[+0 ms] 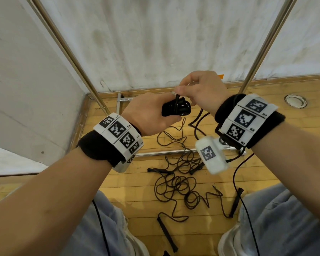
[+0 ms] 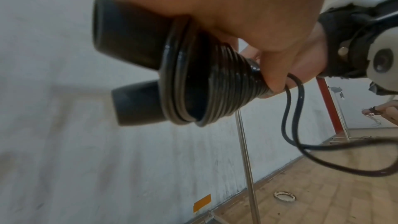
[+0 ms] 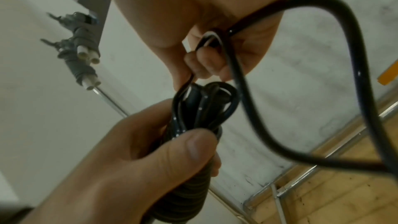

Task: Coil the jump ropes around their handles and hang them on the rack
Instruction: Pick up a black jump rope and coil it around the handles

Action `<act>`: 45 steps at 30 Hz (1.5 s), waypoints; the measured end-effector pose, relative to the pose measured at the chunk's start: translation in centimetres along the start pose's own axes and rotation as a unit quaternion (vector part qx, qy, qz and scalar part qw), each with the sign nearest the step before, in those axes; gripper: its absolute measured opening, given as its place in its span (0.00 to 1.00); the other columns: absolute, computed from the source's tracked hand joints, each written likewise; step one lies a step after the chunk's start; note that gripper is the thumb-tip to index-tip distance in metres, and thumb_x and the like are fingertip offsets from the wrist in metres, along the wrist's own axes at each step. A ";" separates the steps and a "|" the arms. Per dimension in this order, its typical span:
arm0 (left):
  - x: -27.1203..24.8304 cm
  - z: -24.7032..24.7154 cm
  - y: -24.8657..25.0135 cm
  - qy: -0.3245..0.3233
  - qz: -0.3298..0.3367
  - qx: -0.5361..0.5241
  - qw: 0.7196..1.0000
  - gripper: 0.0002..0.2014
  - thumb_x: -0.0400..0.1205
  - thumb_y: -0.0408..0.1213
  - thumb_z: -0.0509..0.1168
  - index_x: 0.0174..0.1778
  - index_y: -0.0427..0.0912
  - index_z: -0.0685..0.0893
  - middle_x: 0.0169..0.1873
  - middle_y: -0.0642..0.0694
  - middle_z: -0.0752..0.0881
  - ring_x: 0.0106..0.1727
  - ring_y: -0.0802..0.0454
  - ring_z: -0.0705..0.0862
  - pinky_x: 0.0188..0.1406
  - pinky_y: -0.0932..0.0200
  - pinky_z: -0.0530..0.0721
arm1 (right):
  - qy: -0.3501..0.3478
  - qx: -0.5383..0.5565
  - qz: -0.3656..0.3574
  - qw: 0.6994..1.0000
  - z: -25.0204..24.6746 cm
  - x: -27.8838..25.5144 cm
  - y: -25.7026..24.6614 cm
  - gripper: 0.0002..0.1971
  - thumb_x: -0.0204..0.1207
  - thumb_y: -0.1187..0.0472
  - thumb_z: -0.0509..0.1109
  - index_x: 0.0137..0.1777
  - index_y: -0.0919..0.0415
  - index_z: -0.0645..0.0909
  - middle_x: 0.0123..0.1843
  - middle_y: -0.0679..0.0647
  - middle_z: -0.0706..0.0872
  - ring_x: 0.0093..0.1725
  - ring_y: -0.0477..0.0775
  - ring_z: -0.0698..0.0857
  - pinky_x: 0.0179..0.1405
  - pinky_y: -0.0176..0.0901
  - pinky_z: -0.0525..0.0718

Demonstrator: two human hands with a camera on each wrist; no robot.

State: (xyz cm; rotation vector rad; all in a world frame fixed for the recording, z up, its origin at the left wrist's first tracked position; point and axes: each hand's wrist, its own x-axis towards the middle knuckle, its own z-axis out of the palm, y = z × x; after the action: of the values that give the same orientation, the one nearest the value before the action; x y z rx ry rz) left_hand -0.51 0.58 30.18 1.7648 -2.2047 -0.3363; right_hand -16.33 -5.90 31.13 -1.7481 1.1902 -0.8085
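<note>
My left hand (image 1: 151, 113) grips a pair of black jump-rope handles (image 2: 129, 43) with black cord wound tightly around them (image 2: 206, 81). The bundle (image 1: 175, 109) shows between both hands in the head view. My right hand (image 1: 199, 89) pinches the loose end of that cord (image 3: 206, 40) just above the bundle (image 3: 193, 125), and a free loop (image 3: 312, 91) swings down to the right. Rack hooks (image 3: 75, 28) hang at the upper left in the right wrist view.
Two metal rack poles (image 1: 67, 52) (image 1: 266, 45) rise in front of a white wall. Several more black jump ropes (image 1: 179, 187) lie tangled on the wooden floor between my feet, with loose handles (image 1: 166, 233). A round floor socket (image 1: 295, 101) sits at the right.
</note>
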 end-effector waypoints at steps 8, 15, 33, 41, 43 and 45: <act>-0.9 -0.9 0.6 0.049 0.019 -0.121 0.991 0.20 0.73 0.59 0.65 0.57 0.53 0.78 0.36 0.62 0.82 0.36 0.68 0.81 0.33 0.72 0.75 | -0.155 0.249 0.083 0.953 -0.6 0.3 0.4 0.12 0.79 0.57 0.67 0.33 0.58 0.80 0.30 0.52 0.82 0.29 0.49 0.79 0.27 0.37 0.80; -0.9 -1.4 1.1 0.107 -0.022 -0.217 0.970 0.17 0.75 0.55 0.66 0.49 0.49 0.71 0.33 0.52 0.84 0.29 0.57 0.82 0.27 0.59 0.79 | -0.143 0.342 0.115 0.922 1.5 -0.8 -0.3 0.15 0.84 0.65 0.53 0.40 0.59 0.78 0.27 0.51 0.69 0.19 0.43 0.64 0.20 0.35 0.62; 0.0 -2.0 1.8 0.154 -0.079 -0.287 0.942 0.13 0.81 0.51 0.64 0.55 0.49 0.76 0.37 0.48 0.86 0.35 0.50 0.86 0.36 0.45 0.86 | 0.034 -0.218 -0.153 0.963 3.1 -1.6 0.8 0.10 0.80 0.60 0.63 0.55 0.61 0.83 0.47 0.55 0.85 0.49 0.56 0.80 0.45 0.43 0.73; -0.2 -2.0 1.6 0.148 -0.075 -0.272 0.948 0.12 0.82 0.49 0.65 0.57 0.49 0.75 0.35 0.55 0.83 0.31 0.66 0.82 0.28 0.70 0.78 | -0.047 -0.099 -0.031 0.993 3.5 -1.4 0.1 0.09 0.81 0.64 0.60 0.44 0.59 0.82 0.35 0.53 0.87 0.30 0.49 0.84 0.31 0.36 0.83; -0.1 -2.1 1.7 0.145 -0.073 -0.276 0.947 0.13 0.82 0.50 0.65 0.57 0.49 0.75 0.36 0.53 0.84 0.32 0.62 0.83 0.30 0.65 0.80 | -0.072 -0.059 -0.019 0.995 3.5 -1.3 0.0 0.11 0.81 0.66 0.60 0.40 0.57 0.81 0.31 0.45 0.85 0.30 0.43 0.81 0.33 0.41 0.78; -0.1 -2.4 1.8 0.151 -0.071 -0.283 0.944 0.12 0.82 0.49 0.65 0.56 0.48 0.75 0.36 0.51 0.85 0.33 0.56 0.85 0.32 0.55 0.84 | -0.108 -0.004 -0.009 0.994 3.2 -1.3 0.0 0.13 0.82 0.68 0.60 0.40 0.54 0.80 0.30 0.41 0.83 0.29 0.37 0.78 0.35 0.34 0.75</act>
State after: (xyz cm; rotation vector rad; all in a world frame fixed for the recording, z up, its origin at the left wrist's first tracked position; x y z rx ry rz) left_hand -1.19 1.05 33.07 1.5278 -1.5647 -0.6138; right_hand -13.98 -3.77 29.72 -1.8033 1.0351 -0.6070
